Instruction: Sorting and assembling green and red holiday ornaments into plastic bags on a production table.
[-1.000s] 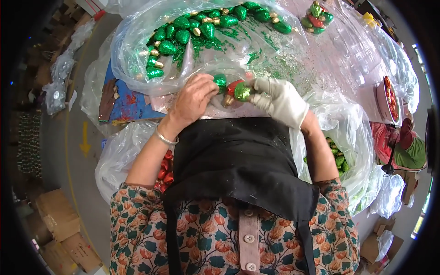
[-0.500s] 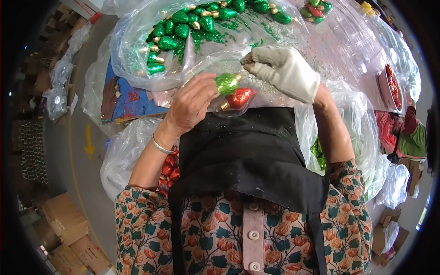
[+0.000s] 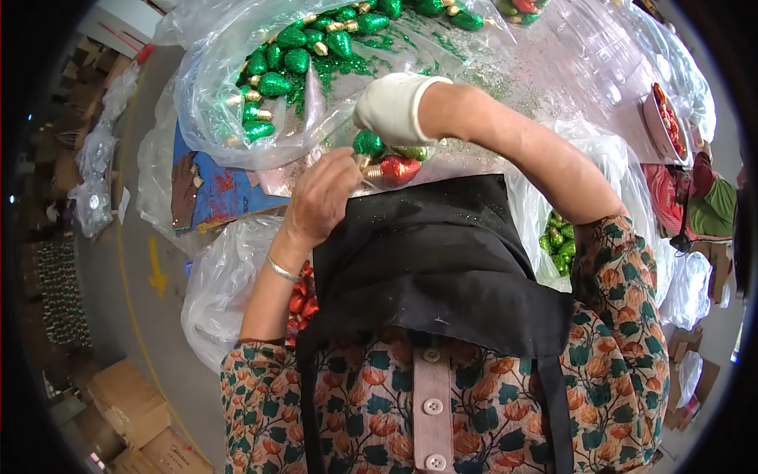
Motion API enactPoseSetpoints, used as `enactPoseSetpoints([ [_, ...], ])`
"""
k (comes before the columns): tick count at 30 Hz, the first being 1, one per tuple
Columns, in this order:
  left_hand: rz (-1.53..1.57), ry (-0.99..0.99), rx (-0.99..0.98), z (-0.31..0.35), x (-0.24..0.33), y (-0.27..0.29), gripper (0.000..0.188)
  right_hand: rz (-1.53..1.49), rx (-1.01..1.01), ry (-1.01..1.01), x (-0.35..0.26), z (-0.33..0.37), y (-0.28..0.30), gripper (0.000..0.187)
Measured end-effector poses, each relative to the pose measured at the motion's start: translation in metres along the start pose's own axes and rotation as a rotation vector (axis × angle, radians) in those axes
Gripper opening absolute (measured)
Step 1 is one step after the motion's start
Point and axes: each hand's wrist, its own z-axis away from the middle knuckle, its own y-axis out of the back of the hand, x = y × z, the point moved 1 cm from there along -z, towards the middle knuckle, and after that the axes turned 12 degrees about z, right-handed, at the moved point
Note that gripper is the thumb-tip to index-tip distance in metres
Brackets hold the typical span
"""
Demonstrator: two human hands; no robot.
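My bare left hand [image 3: 320, 193], with a bracelet at its wrist, has its fingers curled beside a group of glittery bulb ornaments; what they grip is hidden. My right hand [image 3: 395, 108], in a white glove, reaches across with its back up and its fingers mostly out of sight. Directly under the glove is a dark green bulb ornament [image 3: 368, 143], apparently in its grip, gold cap downward. Next to it lie a red bulb ornament [image 3: 400, 170] with its gold cap to the left, and a light green bulb ornament [image 3: 410, 152], partly covered by the right wrist.
Many green bulbs [image 3: 297, 60] lie in a clear plastic bag [image 3: 193, 95] on the glitter-strewn table [image 3: 545, 71]. A filled pack [image 3: 523, 9] is at the far edge. Bags of red bulbs [image 3: 300, 304] and light green bulbs [image 3: 559, 245] flank my apron. A bowl [image 3: 669, 130] is at right.
My right hand has moved left, its forearm now across the table. A dark green bulb shows under the glove. The light green bulb is no longer at my left fingertips but beside the red one.
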Motion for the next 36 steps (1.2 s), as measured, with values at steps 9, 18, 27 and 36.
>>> enactPoseSetpoints([
  [9,-0.020,0.012,0.052,0.000,-0.001,0.007,0.022,0.177,-0.190,-0.031,-0.010,-0.022,-0.001,0.018],
  [18,-0.041,0.010,0.043,-0.007,-0.007,0.008,0.024,0.051,-0.057,-0.142,0.014,-0.020,0.015,0.013],
  [27,-0.178,0.631,0.734,0.164,-0.017,0.109,0.011,-0.595,0.361,-0.755,0.032,0.144,-0.034,0.019],
  [36,-0.250,1.373,0.167,0.431,-0.005,-0.033,0.024,-0.459,0.554,-0.409,-0.021,0.109,-0.056,0.020],
])
